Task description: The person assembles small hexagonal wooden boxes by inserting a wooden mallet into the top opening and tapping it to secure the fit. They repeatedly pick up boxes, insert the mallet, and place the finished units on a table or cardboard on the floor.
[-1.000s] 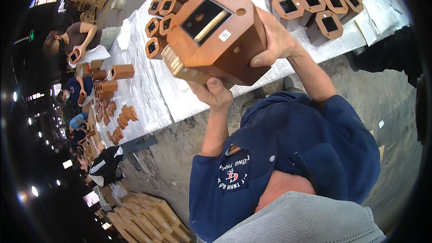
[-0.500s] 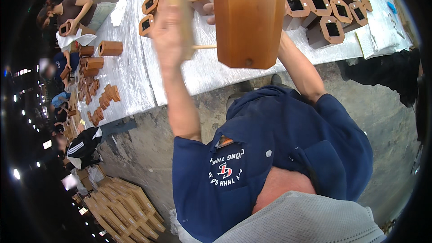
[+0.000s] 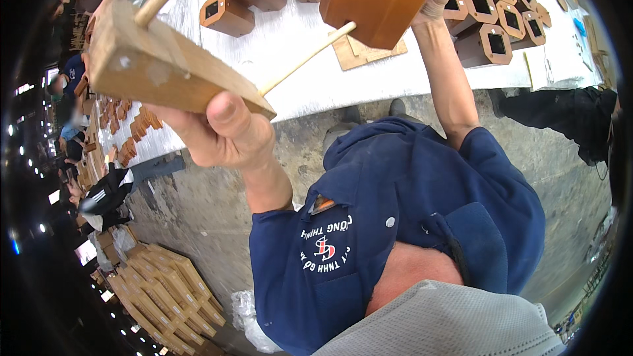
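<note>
My left hand (image 3: 231, 128) grips a pale wooden block (image 3: 171, 59) with two dowels standing out of it. The thinner-looking dowel (image 3: 306, 59) reaches across to a brown wooden box (image 3: 386, 0), and its tip meets the box near the lower end. My right hand (image 3: 435, 3) holds this long, many-sided box up from its right side, thumb and fingers around it. The box's upper part is cut off by the frame's edge. Beneath it, a flat pale wooden board (image 3: 362, 53) lies on the plastic-covered table (image 3: 300, 95).
Several similar brown boxes with dark square openings stand on the right (image 3: 494, 46) and at the back left (image 3: 227, 16). Small brown wooden pieces (image 3: 145, 122) lie on the far left. Stacked cartons (image 3: 165, 293) sit on the floor. Other people (image 3: 109, 188) are at the left.
The pale block has swung left and nearer, showing its long side. The brown box has tilted and risen to the right, uncovering the board on the table.
</note>
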Demonstrator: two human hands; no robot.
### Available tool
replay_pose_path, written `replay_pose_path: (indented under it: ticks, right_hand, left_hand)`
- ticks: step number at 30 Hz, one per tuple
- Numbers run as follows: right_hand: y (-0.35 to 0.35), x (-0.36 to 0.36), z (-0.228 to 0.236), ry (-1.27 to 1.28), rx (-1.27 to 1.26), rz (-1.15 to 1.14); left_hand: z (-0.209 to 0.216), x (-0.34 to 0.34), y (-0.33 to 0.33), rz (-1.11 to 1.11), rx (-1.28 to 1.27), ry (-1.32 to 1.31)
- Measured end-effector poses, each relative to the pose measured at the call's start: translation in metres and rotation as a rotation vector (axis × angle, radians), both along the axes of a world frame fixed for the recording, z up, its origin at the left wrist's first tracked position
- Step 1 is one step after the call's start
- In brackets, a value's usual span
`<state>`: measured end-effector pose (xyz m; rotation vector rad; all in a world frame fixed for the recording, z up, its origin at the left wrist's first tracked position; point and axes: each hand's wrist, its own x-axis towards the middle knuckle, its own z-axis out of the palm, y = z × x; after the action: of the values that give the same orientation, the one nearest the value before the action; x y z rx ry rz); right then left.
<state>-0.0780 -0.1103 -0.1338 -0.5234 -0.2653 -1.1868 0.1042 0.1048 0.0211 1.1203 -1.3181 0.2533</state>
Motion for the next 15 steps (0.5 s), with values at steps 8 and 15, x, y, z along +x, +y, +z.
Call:
replay_pose_path:
  ticks: [8, 15]
  right_hand:
    - [-0.006, -0.009, 0.049, 0.086, -0.579, 0.082]
    - [0.011, -0.017, 0.029, 0.554, -0.525, -0.157]
  left_hand:
    - [-0.018, -0.015, 0.014, 0.081, 0.041, -0.109]
    - [-0.064, -0.021, 0.003, 0.057, 0.098, -0.294]
